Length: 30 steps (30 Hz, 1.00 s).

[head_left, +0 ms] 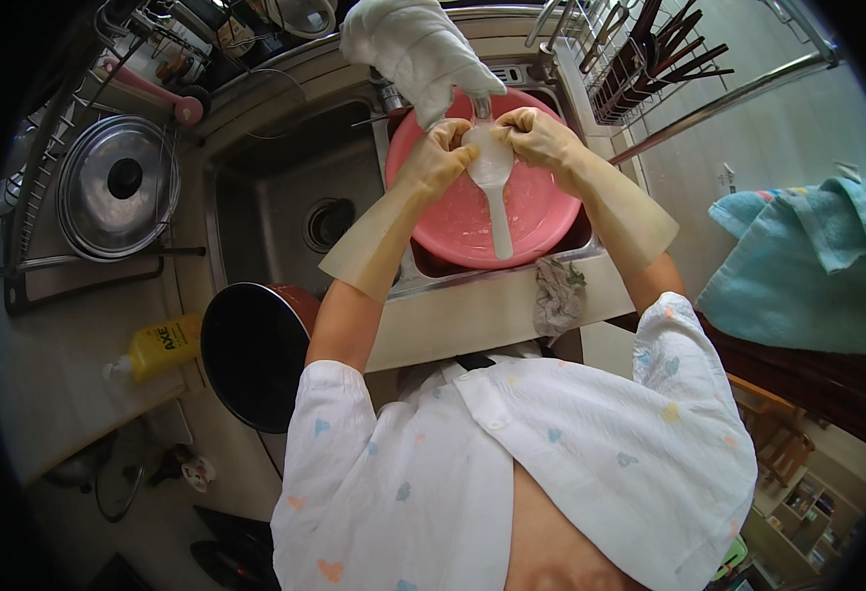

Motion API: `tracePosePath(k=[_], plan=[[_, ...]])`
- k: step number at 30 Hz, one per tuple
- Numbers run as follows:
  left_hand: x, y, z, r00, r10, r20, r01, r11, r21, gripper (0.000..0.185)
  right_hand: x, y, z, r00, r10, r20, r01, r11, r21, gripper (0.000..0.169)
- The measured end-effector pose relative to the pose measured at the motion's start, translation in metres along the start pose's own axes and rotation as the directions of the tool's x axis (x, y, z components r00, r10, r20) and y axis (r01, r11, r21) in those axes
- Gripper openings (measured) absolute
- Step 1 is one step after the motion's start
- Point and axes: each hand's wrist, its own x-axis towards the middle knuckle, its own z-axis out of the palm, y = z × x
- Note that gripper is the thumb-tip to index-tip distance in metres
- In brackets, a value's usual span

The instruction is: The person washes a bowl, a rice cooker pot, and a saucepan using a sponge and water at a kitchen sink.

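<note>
Both my hands wear translucent gloves. My left hand (448, 151) grips the left edge of a white rice paddle's broad head, and my right hand (533, 140) grips its right edge. The white rice paddle (499, 214) points its handle down toward me, over a pink plastic basin (433, 229) with water in it. Just above the paddle's head is the metal faucet spout (482, 107), its upper part covered by a white cloth (411, 55). The basin sits in the right-hand bowl of the steel sink.
Left of the basin lies the other sink bowl (270, 185). A dark-lined pot (256, 358), yellow detergent bottle (163, 346) and metal lids (119, 214) are farther left. A crumpled rag (558, 295) rests at the front edge. Chopsticks (669, 52) stand in a wire rack; a blue towel (802, 258) hangs right.
</note>
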Motion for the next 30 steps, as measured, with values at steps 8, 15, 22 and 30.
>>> tracePosePath(k=[8, 15, 22, 30], plan=[[-0.002, 0.028, 0.012, 0.995, -0.016, -0.097, 0.058, 0.890, 0.453, 0.026, -0.011, -0.002, 0.001, 0.995, 0.078, -0.055, -0.073, 0.994, 0.080, 0.021], [-0.012, -0.003, -0.001, 0.991, -0.082, -0.106, 0.108, 0.958, 0.264, 0.020, -0.011, 0.020, 0.019, 0.998, -0.003, 0.055, -0.012, 0.959, 0.282, 0.026], [-0.041, 0.026, -0.002, 0.976, -0.147, -0.163, 0.135, 0.987, -0.085, 0.026, -0.016, 0.035, 0.023, 0.973, -0.193, 0.127, 0.111, 0.874, 0.474, 0.029], [-0.051, 0.030, -0.013, 0.957, -0.211, -0.200, 0.172, 0.966, -0.194, 0.027, -0.037, 0.011, 0.019, 0.988, -0.154, -0.009, 0.144, 0.906, 0.397, 0.027]])
